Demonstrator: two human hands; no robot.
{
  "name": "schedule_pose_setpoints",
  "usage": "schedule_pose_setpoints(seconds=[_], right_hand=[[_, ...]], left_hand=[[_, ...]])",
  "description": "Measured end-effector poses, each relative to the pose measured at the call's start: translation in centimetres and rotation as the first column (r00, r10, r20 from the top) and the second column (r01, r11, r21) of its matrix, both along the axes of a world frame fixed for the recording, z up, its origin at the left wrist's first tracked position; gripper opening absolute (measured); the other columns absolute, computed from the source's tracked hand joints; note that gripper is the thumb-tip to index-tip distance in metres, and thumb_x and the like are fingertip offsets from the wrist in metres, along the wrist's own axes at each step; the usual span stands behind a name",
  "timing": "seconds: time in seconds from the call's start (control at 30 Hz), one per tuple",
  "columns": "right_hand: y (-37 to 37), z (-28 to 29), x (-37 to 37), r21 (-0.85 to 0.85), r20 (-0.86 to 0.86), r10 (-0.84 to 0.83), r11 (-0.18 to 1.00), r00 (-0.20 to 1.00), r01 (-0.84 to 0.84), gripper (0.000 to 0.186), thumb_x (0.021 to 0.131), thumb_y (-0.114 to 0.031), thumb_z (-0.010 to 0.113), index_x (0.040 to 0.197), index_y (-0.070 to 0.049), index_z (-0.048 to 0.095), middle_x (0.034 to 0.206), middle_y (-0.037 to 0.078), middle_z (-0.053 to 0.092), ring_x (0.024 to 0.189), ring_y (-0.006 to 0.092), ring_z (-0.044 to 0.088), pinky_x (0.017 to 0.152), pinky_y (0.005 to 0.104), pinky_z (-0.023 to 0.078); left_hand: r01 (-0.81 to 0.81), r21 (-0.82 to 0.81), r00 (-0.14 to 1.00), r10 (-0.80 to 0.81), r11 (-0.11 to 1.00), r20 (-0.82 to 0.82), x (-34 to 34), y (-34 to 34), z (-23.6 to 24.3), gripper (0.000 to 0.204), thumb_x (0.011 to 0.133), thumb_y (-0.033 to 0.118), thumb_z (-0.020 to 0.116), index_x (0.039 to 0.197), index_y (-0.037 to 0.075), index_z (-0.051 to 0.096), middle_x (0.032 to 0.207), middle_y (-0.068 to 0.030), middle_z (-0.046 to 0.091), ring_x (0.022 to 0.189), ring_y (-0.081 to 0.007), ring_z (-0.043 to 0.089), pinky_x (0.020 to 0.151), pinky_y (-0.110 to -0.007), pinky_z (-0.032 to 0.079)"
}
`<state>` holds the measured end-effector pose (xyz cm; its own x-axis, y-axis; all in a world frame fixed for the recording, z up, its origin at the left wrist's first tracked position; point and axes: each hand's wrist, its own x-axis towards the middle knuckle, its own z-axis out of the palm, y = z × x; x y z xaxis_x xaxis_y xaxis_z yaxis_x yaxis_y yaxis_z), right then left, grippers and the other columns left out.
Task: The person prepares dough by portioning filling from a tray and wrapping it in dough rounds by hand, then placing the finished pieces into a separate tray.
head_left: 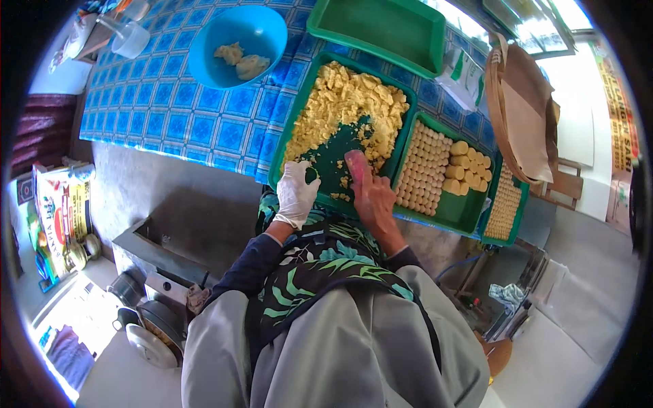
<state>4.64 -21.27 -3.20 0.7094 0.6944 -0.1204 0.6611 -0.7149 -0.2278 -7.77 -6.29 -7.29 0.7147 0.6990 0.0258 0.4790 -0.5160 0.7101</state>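
A green tray [275, 171] in front of me holds crumbly yellow dough [343, 92], heaped mostly along its far and left sides. My left hand [297, 194], in a white glove, is over the tray's near left corner, beside a few crumbs. Its fingers are curved, and a gap shows between thumb and forefinger. My bare right hand [375, 200] grips a pink plastic tool [357, 165] with a rounded end, over the bared tray bottom. The fingers hide part of the tool, so its exact kind is unclear.
Right of it, a green tray [452, 211] holds rows of small dough balls [422, 166] and thicker dough cylinders [467, 168]. Another tray of small pieces [505, 204] follows. Beyond are a blue basin [204, 58], a green tray [381, 34], a white packet [462, 78] and a round woven tray [520, 112].
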Motion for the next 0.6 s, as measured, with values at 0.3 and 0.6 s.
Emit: schedule_pose_setpoints(seconds=[0.3,0.6], right_hand=[[2.6,1.1,4.7,0.342,0.001,0.228,0.915,0.974,-0.215,0.049,0.072,0.009,0.060,0.119,-0.004,0.058,0.085,0.018,0.062,0.072,0.0380,0.061,0.063,0.0461,0.047],[13.1,-0.8,9.5,0.343,0.118,0.514,0.782,0.849,-0.521,0.019,0.075,0.003,0.061,0.091,-0.007,0.063,0.084,0.012,0.059,0.070,0.0320,0.062,0.058,0.0441,0.048]], left_hand=[[-0.257,-0.084,0.951,0.237,0.963,-0.200,0.5,0.3,1.9,0.063,0.071,0.024,0.077,0.123,-0.004,0.053,0.108,-0.0235,0.059,0.099,-0.0407,0.060,0.083,-0.047,0.049],[-0.301,-0.101,0.922,0.263,0.948,-0.282,1.5,0.8,1.1,0.054,0.066,0.027,0.079,0.105,-0.005,0.059,0.096,-0.0235,0.063,0.093,-0.0410,0.062,0.077,-0.048,0.049]])
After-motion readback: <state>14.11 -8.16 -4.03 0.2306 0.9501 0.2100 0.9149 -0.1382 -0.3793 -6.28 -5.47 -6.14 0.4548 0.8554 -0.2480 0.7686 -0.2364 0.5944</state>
